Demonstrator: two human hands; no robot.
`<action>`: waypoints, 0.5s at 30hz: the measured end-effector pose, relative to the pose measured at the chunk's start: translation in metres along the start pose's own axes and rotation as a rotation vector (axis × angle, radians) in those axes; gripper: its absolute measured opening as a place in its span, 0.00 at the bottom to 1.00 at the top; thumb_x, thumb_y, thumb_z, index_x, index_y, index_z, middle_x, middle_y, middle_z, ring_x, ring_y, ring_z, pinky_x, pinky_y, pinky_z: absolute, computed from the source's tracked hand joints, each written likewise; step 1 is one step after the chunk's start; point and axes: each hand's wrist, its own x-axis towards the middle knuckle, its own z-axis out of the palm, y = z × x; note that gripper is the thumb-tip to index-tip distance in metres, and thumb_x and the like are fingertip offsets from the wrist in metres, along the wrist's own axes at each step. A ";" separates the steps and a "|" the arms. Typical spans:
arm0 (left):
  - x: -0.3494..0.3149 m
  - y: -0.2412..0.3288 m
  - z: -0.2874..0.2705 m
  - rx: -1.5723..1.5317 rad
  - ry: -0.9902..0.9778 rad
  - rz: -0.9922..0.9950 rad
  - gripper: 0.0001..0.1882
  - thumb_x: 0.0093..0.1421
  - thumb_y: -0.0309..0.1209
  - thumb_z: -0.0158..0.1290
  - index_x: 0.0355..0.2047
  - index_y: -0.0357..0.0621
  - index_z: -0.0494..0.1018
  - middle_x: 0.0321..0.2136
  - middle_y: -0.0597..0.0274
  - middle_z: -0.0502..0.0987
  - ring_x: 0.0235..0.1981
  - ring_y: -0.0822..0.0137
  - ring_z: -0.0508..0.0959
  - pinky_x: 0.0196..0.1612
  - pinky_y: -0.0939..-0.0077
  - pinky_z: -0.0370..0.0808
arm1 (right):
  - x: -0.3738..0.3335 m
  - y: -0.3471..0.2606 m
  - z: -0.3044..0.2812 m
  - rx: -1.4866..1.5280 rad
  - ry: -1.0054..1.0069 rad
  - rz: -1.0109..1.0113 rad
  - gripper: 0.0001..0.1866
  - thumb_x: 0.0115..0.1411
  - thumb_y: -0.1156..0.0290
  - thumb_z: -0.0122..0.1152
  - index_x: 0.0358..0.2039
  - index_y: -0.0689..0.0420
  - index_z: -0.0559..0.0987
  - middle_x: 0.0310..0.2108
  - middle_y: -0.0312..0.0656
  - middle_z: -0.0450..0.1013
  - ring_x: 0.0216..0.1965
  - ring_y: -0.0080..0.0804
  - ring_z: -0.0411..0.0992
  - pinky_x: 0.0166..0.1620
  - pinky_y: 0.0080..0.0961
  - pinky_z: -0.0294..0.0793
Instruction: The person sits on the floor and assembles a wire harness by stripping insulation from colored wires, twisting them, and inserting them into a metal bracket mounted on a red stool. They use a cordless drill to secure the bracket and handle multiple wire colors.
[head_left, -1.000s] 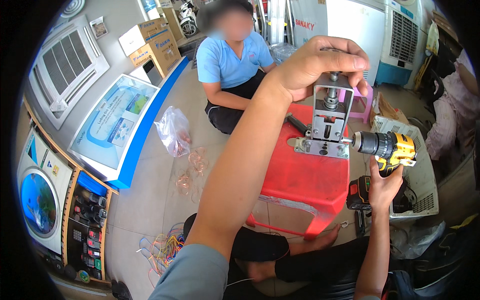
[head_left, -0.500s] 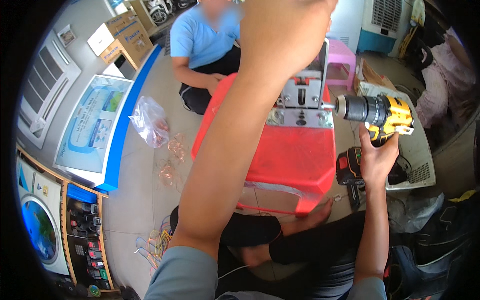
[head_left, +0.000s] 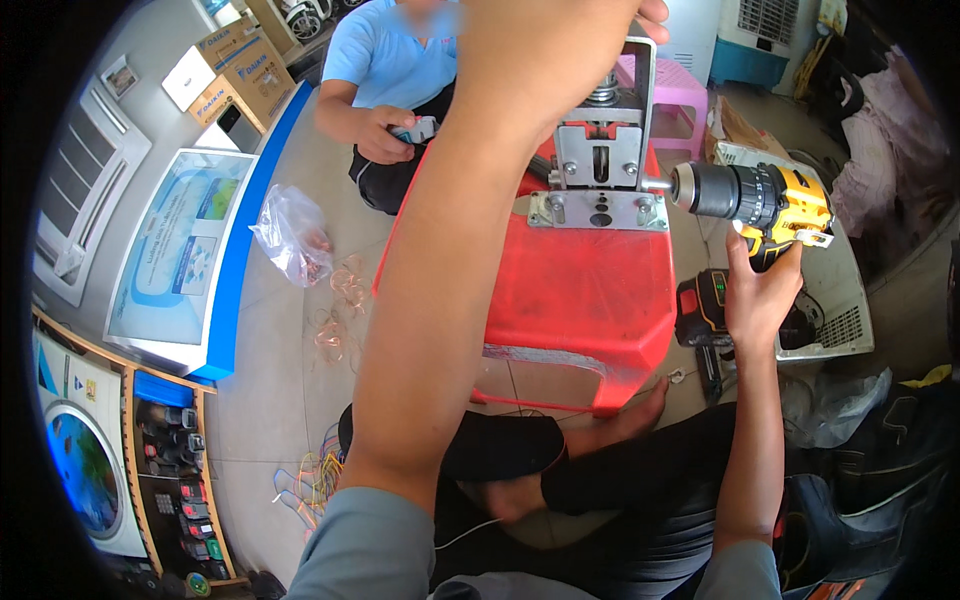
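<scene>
My right hand (head_left: 762,290) is closed round the handle of a yellow and black cordless drill (head_left: 790,205). The drill's chuck meets a short shaft on the side of a metal hand-built machine (head_left: 602,160) with a bolted base plate and a spring. The machine stands on a red plastic stool (head_left: 580,290). Above it, my left hand (head_left: 570,50) reaches over the machine's top, its fingers curled near the frame. The picture's upper edge and the hand itself hide what those fingers hold. My left forearm covers the stool's left part.
Across the stool sits a person in a blue shirt (head_left: 385,60), a small grey-teal thing in one hand. Copper wire (head_left: 345,290) and a clear plastic bag (head_left: 290,240) lie on the left floor. A pale plastic crate (head_left: 845,290) stands right, a pink stool (head_left: 680,95) behind.
The view has shifted slightly, showing more of the machine beside my left hand. The other person's hand has lifted from the stool edge with a small thing in it. My right hand still grips the drill.
</scene>
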 end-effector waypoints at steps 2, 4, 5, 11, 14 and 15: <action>0.000 0.005 0.003 0.039 0.033 -0.067 0.14 0.59 0.32 0.57 0.31 0.28 0.80 0.23 0.58 0.81 0.24 0.73 0.80 0.28 0.82 0.72 | 0.000 0.002 0.003 0.002 0.018 -0.031 0.23 0.53 0.66 0.71 0.43 0.70 0.75 0.33 0.52 0.81 0.34 0.40 0.82 0.43 0.32 0.77; -0.002 0.006 0.002 0.074 0.033 -0.027 0.13 0.59 0.31 0.56 0.30 0.29 0.80 0.23 0.58 0.81 0.23 0.74 0.79 0.28 0.82 0.72 | 0.000 -0.003 0.001 0.008 0.006 0.000 0.26 0.52 0.64 0.74 0.43 0.70 0.75 0.34 0.51 0.82 0.36 0.41 0.82 0.44 0.32 0.78; -0.004 0.006 0.001 0.083 0.029 0.003 0.13 0.59 0.31 0.56 0.30 0.29 0.80 0.23 0.58 0.81 0.23 0.74 0.79 0.27 0.82 0.71 | 0.000 -0.001 0.001 0.017 0.005 0.004 0.26 0.52 0.63 0.75 0.43 0.70 0.76 0.34 0.52 0.82 0.37 0.41 0.82 0.45 0.32 0.77; -0.005 -0.003 -0.002 0.008 -0.023 0.061 0.14 0.59 0.33 0.55 0.26 0.31 0.79 0.22 0.60 0.80 0.22 0.74 0.76 0.27 0.81 0.69 | -0.001 -0.001 0.002 -0.023 0.025 -0.008 0.27 0.51 0.61 0.76 0.43 0.70 0.76 0.36 0.52 0.82 0.39 0.41 0.82 0.46 0.33 0.77; -0.019 0.000 0.000 -0.013 -0.033 0.122 0.15 0.59 0.36 0.55 0.24 0.33 0.78 0.22 0.59 0.79 0.23 0.73 0.75 0.28 0.80 0.69 | -0.001 0.004 -0.002 -0.053 0.025 -0.012 0.27 0.54 0.62 0.75 0.45 0.69 0.76 0.38 0.49 0.81 0.39 0.37 0.80 0.47 0.32 0.76; -0.018 -0.001 0.008 0.020 -0.002 0.106 0.16 0.59 0.36 0.55 0.24 0.34 0.78 0.23 0.59 0.79 0.24 0.73 0.75 0.28 0.79 0.68 | -0.001 0.008 -0.005 -0.067 0.023 -0.015 0.27 0.55 0.62 0.74 0.47 0.68 0.76 0.38 0.48 0.81 0.40 0.34 0.79 0.47 0.31 0.75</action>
